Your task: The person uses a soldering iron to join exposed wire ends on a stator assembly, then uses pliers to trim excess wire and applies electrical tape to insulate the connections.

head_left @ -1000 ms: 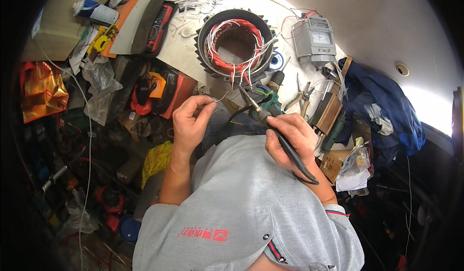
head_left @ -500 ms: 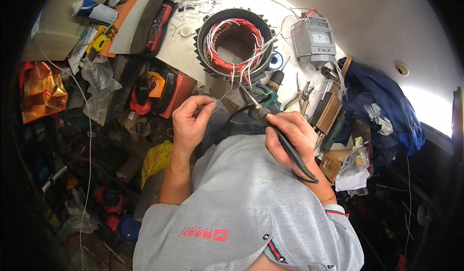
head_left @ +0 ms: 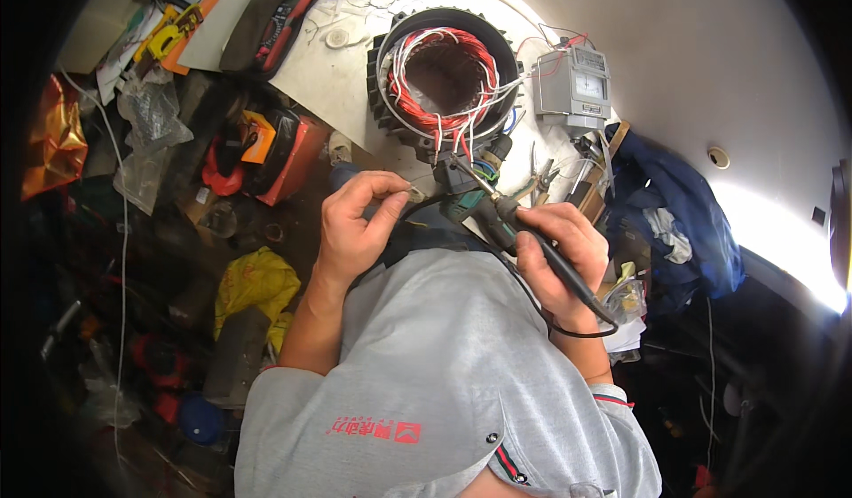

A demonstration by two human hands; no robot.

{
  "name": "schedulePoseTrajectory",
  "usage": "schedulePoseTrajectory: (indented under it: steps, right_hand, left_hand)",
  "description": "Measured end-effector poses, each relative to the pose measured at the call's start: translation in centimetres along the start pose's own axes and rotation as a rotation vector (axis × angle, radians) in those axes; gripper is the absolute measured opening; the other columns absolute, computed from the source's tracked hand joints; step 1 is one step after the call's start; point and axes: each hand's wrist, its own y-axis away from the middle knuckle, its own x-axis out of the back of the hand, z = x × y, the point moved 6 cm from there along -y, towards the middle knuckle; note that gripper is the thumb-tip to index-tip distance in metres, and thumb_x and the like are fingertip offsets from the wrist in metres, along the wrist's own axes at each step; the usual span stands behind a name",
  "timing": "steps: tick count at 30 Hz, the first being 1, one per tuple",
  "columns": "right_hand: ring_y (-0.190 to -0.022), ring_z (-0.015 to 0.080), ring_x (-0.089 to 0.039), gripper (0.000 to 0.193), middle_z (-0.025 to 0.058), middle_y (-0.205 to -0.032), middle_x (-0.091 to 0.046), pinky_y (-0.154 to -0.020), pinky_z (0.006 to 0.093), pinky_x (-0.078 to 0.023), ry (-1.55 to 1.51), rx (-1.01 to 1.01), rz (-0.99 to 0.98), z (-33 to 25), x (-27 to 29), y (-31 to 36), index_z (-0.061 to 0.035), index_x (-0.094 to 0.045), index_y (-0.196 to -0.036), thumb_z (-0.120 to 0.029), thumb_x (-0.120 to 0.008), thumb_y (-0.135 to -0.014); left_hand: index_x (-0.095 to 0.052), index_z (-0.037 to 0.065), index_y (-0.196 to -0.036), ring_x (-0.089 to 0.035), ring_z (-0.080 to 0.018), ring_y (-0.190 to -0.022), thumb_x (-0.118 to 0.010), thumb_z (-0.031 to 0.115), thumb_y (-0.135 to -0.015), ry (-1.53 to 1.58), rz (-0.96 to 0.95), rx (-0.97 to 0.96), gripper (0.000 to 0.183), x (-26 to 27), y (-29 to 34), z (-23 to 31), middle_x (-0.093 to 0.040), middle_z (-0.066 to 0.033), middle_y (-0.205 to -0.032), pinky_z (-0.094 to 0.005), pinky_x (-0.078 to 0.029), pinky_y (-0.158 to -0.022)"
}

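Observation:
My left hand [head_left: 362, 223] pinches a thin bent solder wire [head_left: 424, 184] between thumb and fingertips. Closed round a black-handled soldering iron [head_left: 568, 272], my right hand [head_left: 568, 245] points its metal tip up and left toward the lead ends of a motor stator. Whether tip and leads touch I cannot tell. The stator's finned black housing [head_left: 380, 98] stands on the bench, with red and white windings [head_left: 417, 107] laced round its bore. Several red and white leads [head_left: 461, 130] hang over its near edge. Part of the solder wire is blurred.
A grey analog meter [head_left: 572, 85] with red leads stands right of the stator. Below the stator lies a green power drill [head_left: 466, 203], with pliers [head_left: 537, 187] beside it. A multimeter case [head_left: 266, 32] lies at upper left; a dark blue garment [head_left: 683, 196] hangs at right.
The whole view has shifted a little. My right hand and the iron sit slightly farther right and lower, and the solder wire's end now points more sideways. Both grips are unchanged.

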Motion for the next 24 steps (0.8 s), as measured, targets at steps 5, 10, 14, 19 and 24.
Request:
schedulePoseTrajectory:
  steps: [5,10,14,19,24]
  right_hand:
    - [-0.074,0.0239,-0.071,0.025,0.0154,-0.087,-0.072,-0.067,0.0307,-0.055,-0.012,-0.029,-0.089,0.1,0.6,-2.3,0.0022,-0.075,-0.102,0.002,-0.076,-0.077]
    - [-0.076,0.0203,-0.068,0.024,0.0141,-0.087,-0.072,-0.070,0.0294,-0.052,-0.046,-0.113,-0.199,0.6,1.1,-4.4,0.0041,-0.076,-0.104,-0.001,-0.074,-0.081]
    - [-0.076,0.0194,-0.067,0.024,0.0129,-0.086,-0.072,-0.069,0.0294,-0.051,-0.040,-0.165,-0.264,0.5,1.2,-5.6,0.0039,-0.076,-0.103,-0.001,-0.073,-0.080]
    - [-0.075,0.0210,-0.068,0.022,0.0131,-0.085,-0.072,-0.069,0.0297,-0.052,0.002,-0.087,-0.318,-0.3,0.6,-6.4,0.0038,-0.077,-0.100,-0.001,-0.073,-0.079]
    - [-0.075,0.0214,-0.068,0.022,0.0133,-0.086,-0.072,-0.070,0.0296,-0.052,0.048,-0.153,-0.307,-0.9,0.6,-6.6,0.0040,-0.077,-0.099,-0.002,-0.073,-0.079]
  left_hand:
    - [-0.067,-0.006,-0.103,-0.070,-0.0158,-0.097,-0.065,-0.008,-0.095,0.140,-0.028,0.039,0.008,-1.7,1.3,-2.3,-0.067,-0.0127,-0.112,-0.0267,-0.058,-0.083]
    - [-0.068,-0.004,-0.100,-0.068,-0.0143,-0.094,-0.067,-0.006,-0.093,0.195,0.058,0.003,0.007,-2.4,1.3,-2.9,-0.068,-0.0115,-0.110,-0.0261,-0.057,-0.082]
    - [-0.069,-0.003,-0.097,-0.066,-0.0129,-0.091,-0.070,-0.003,-0.091,0.184,0.082,-0.019,0.006,-2.3,0.8,-2.6,-0.068,-0.0105,-0.108,-0.0260,-0.056,-0.081]
    - [-0.069,-0.003,-0.096,-0.067,-0.0139,-0.088,-0.070,-0.003,-0.091,0.237,0.108,-0.033,0.005,-2.3,0.6,-2.8,-0.069,-0.0108,-0.105,-0.0273,-0.057,-0.077]
    - [-0.068,-0.003,-0.096,-0.068,-0.0158,-0.088,-0.071,-0.003,-0.091,0.229,0.092,-0.055,0.006,-2.1,0.4,-2.6,-0.070,-0.0114,-0.103,-0.0281,-0.058,-0.076]
